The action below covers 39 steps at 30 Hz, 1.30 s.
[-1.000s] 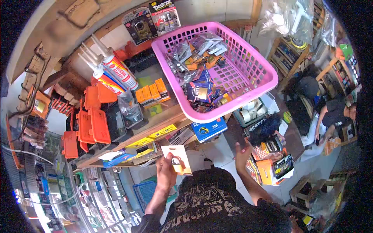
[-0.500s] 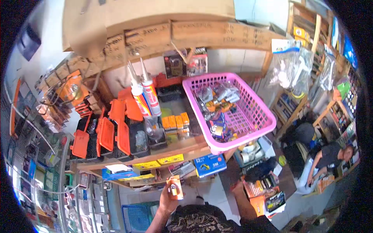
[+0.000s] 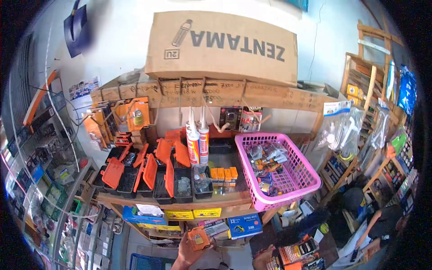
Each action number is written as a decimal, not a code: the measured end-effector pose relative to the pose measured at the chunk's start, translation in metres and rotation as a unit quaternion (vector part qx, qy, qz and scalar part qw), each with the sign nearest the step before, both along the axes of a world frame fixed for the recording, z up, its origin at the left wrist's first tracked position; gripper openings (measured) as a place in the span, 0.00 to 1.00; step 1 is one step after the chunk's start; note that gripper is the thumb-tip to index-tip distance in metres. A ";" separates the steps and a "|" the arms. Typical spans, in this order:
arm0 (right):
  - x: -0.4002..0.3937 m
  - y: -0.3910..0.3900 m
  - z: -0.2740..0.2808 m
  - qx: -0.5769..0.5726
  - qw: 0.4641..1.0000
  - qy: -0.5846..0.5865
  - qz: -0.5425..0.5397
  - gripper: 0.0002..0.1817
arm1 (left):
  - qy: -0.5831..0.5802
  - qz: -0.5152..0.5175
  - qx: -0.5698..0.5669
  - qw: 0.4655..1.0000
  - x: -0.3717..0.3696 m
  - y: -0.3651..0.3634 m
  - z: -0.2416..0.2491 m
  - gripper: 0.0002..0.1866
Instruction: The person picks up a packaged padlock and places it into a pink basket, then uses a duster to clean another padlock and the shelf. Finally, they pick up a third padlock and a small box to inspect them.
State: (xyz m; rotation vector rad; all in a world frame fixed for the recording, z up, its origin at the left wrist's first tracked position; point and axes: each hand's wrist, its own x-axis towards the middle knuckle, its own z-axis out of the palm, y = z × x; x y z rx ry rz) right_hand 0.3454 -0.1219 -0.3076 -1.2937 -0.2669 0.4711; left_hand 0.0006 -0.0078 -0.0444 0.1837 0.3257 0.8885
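Low down, L hand (image 3: 188,253) grips orange padlock pack (image 3: 198,238), R hand (image 3: 263,257) empty.

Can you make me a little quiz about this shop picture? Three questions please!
1. True or false: the left hand holds an orange padlock card.
2. What colour is the basket on the wooden counter? A) green B) pink C) black
3. Fill in: the two sealant tubes stand upright, to the ____ of the basket in the picture.

Key:
1. True. The card sits in the fingers at the bottom of the picture; the right hand beside it looks to hold nothing.
2. B, pink.
3. Left, behind the little orange boxes.
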 end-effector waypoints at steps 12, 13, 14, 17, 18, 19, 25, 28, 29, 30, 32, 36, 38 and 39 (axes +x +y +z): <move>-0.139 -0.006 0.025 0.224 0.936 -0.181 0.203 0.21 | 0.008 0.103 0.129 0.986 -0.051 0.033 0.038 0.24; -0.152 -0.007 0.036 0.173 0.935 -0.190 0.245 0.19 | 0.006 0.105 0.130 0.986 -0.052 0.034 0.045 0.24; -0.162 -0.008 0.049 0.120 0.930 -0.199 0.284 0.18 | 0.012 0.123 0.151 0.981 -0.051 0.032 0.055 0.25; -0.202 -0.014 0.110 -0.001 0.911 -0.222 0.349 0.17 | -0.026 0.100 0.136 0.985 -0.064 0.038 0.029 0.24; -0.218 -0.015 0.137 -0.025 0.906 -0.231 0.355 0.17 | 0.067 0.128 0.167 0.975 -0.063 0.036 0.027 0.25; -0.231 -0.015 0.158 -0.037 0.904 -0.238 0.353 0.18 | 0.103 0.129 0.227 0.960 -0.066 0.031 0.032 0.27; -0.274 0.004 0.202 -0.027 0.914 -0.192 0.357 0.15 | 0.034 0.097 0.117 0.988 -0.079 0.010 0.032 0.24; -0.285 0.009 0.201 -0.003 0.917 -0.120 0.381 0.07 | 0.112 0.073 0.056 0.989 -0.089 0.015 0.019 0.26; -0.286 0.007 0.207 -0.007 0.918 -0.115 0.378 0.07 | 0.115 0.068 0.052 0.990 -0.093 0.023 0.019 0.26; -0.287 0.006 0.216 -0.029 0.905 -0.132 0.403 0.09 | 0.128 0.110 0.091 0.981 -0.097 0.032 0.024 0.31; -0.291 -0.003 0.215 -0.053 0.893 -0.141 0.424 0.11 | 0.127 0.173 0.162 0.963 -0.109 0.048 0.037 0.35; -0.285 -0.005 0.210 -0.105 0.852 -0.226 0.461 0.19 | 0.039 0.184 0.278 0.942 -0.114 0.047 0.068 0.33; -0.284 0.005 0.216 -0.164 0.838 -0.206 0.478 0.25 | 0.040 0.180 0.301 0.936 -0.106 0.032 0.074 0.32; -0.283 0.014 0.218 -0.105 0.849 -0.239 0.459 0.21 | 0.046 0.178 0.302 0.935 -0.101 0.029 0.075 0.32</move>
